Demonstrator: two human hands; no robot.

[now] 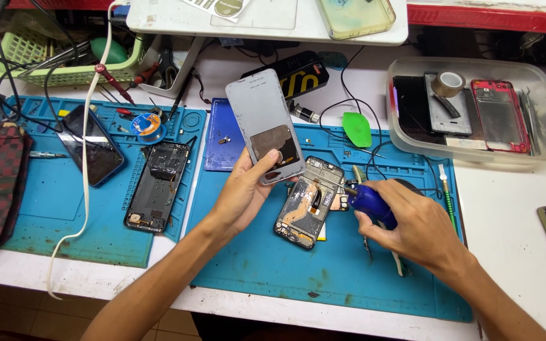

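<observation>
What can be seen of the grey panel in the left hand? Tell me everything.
The grey panel is a flat, rounded-corner phone-shaped plate, matte grey, plastic or metal by its look, with a dark brownish patch on its lower half. It is held up, tilted leftward, above the blue mat. The left hand grips its lower end, thumb across the face. Just below lies an opened phone.

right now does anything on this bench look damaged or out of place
The blue work mat is stained with dark marks near its front edge. The opened phone lies askew with its insides bared, its grey back panel lifted in the left hand. Nothing looks spilled.
</observation>
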